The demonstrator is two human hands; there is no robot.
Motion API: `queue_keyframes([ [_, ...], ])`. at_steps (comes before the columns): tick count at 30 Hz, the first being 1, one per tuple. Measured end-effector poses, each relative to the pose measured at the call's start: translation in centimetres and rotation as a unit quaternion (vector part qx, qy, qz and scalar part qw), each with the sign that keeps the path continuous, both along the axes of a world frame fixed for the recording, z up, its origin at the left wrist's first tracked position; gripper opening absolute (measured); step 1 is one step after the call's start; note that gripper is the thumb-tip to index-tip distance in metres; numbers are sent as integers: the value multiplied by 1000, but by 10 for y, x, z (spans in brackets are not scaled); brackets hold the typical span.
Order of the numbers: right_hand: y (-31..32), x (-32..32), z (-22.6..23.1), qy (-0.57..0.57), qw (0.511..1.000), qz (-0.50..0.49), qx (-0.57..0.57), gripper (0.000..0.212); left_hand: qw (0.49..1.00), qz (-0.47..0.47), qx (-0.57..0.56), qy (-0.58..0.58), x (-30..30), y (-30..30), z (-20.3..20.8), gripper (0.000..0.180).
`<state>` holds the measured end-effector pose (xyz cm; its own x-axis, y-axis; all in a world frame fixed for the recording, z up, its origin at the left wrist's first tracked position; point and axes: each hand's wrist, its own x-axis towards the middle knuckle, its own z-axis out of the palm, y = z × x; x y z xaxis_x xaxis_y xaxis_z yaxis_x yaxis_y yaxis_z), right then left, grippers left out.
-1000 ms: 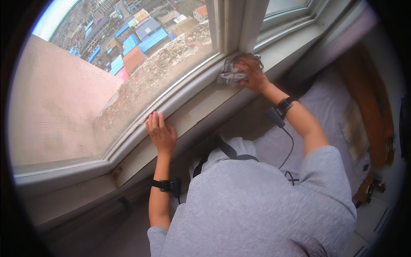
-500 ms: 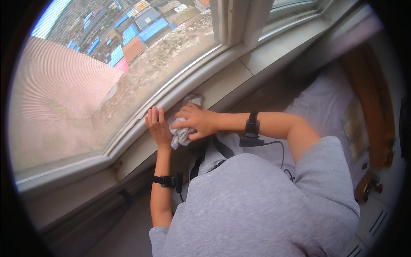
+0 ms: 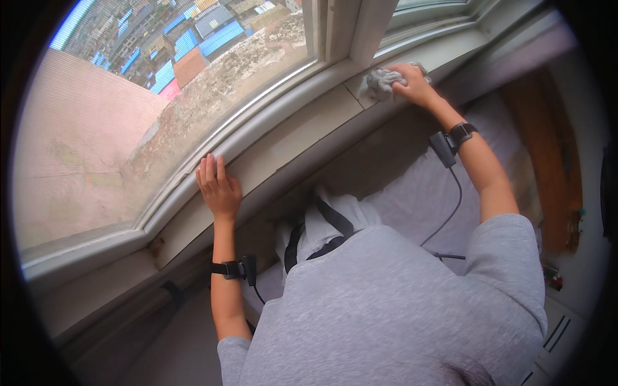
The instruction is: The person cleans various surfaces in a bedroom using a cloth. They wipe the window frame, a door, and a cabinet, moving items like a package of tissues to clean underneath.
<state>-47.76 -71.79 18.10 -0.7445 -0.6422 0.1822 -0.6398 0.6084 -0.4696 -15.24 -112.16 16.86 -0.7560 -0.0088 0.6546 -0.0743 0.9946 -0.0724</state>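
Observation:
My right hand [image 3: 414,84] grips a crumpled grey-white cloth [image 3: 381,83] and presses it on the tiled window sill [image 3: 290,137], just past a seam between tiles. Part of the cloth shows on both sides of the fingers. My left hand [image 3: 219,186] rests open, fingers stretched out, with its fingertips against the white window frame [image 3: 248,132] and its palm over the sill. Each wrist wears a black strap with a small black box and a cable.
Beyond the window glass [image 3: 96,167] lie a pinkish wall and rooftops, several of them blue. Below the sill, a pale sheet [image 3: 418,193] covers a surface beside a brown wooden edge [image 3: 547,148]. A second window section [image 3: 425,26] stands at the upper right.
My right hand has slid the cloth along the sill, far to the right and away from my left hand. My left hand stays at the frame, slightly further left in view.

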Motion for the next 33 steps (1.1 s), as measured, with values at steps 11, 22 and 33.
queue_keyframes([
  [11,-43,51,-3,32,995,97,-5,44,1000,0,2,-1,1,-3,-4,60],
  [22,-214,182,7,-111,921,371,-48,53,999,-5,31,5,5,-3,0,59],
  [33,-272,203,13,-99,874,473,50,55,973,158,145,92,126,-55,15,40],
])
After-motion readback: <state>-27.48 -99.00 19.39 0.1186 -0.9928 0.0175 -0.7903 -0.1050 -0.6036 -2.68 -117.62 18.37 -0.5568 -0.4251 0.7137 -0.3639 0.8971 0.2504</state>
